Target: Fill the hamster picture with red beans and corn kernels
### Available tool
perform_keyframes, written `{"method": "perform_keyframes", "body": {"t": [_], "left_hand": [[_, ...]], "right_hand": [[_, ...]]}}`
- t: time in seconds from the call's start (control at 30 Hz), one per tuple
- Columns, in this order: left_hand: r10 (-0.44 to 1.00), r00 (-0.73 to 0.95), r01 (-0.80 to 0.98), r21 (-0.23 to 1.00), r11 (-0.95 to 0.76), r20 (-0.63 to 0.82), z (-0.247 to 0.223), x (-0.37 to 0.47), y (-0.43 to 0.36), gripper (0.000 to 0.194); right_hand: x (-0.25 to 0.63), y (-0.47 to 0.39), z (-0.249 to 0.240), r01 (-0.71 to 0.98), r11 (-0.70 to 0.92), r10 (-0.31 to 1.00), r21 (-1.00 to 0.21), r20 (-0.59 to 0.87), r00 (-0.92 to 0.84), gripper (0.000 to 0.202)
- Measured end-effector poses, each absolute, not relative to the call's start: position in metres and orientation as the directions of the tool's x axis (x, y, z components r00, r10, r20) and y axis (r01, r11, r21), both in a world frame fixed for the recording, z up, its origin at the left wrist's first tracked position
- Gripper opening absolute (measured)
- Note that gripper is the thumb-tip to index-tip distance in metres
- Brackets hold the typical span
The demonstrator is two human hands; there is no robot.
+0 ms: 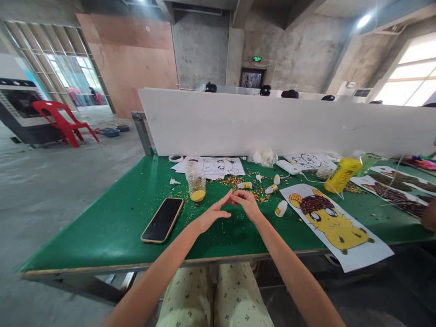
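Above the green table my left hand (215, 212) stretches its fingers out, thumb apart, with the fingertips meeting my right hand (248, 203). The fingers of my right hand are pinched together at those fingertips; whatever they hold, if anything, is too small to make out. Just beyond both hands lie scattered seeds (231, 180) and small glue bottles (244, 185). Another white glue bottle (281, 209) stands to the right of my right hand. On the left is a clear plastic bottle (196, 184) with yellow grains in its bottom.
A phone (162, 220) lies at left. At right, a yellow cartoon animal picture covered in seeds (335, 222) overhangs the table's front edge. Behind it stands a yellow liquid bottle (344, 172). A white panel (272, 122) borders the back; a person's hand (429, 215) shows at far right.
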State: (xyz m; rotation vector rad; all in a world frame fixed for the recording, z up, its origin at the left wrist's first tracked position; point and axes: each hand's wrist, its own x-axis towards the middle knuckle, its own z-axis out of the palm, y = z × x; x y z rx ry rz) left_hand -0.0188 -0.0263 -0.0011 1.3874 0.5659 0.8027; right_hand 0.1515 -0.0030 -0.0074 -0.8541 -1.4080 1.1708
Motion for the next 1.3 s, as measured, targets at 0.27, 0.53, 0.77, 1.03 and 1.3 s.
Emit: {"method": "perform_keyframes", "body": {"t": [0.27, 0.53, 0.77, 1.03, 1.3], "left_hand": [[0.78, 0.619, -0.165, 0.986, 0.009, 0.096, -0.0006, -0.0203, -0.0258, 0.077], [0.776, 0.624, -0.162, 0.987, 0.018, 0.089, 0.0025, -0.0209, -0.0272, 0.078], [0.77, 0.631, -0.142, 0.99, -0.008, 0.096, -0.0008, -0.0204, -0.0271, 0.078], [0.761, 0.641, -0.138, 0.99, -0.012, 0.099, -0.0015, -0.0194, -0.0268, 0.079], [0.766, 0.635, -0.158, 0.987, 0.005, 0.098, -0.0016, -0.0195, -0.0273, 0.079]], "right_hand": [[0.1515, -0.0069, -0.0025, -0.099, 0.262, 0.947, -0.96, 0.276, -0.163, 0.02], [0.1517, -0.0073, -0.0023, -0.09, 0.261, 0.953, -0.961, 0.271, -0.134, 0.021], [0.1512, -0.0046, -0.0051, -0.068, 0.265, 0.949, -0.962, 0.273, -0.157, 0.024], [0.1508, -0.0065, -0.0049, -0.042, 0.293, 0.944, -0.955, 0.295, -0.146, 0.025], [0.1506, -0.0097, -0.001, -0.016, 0.316, 0.941, -0.948, 0.316, -0.119, 0.023]]}}
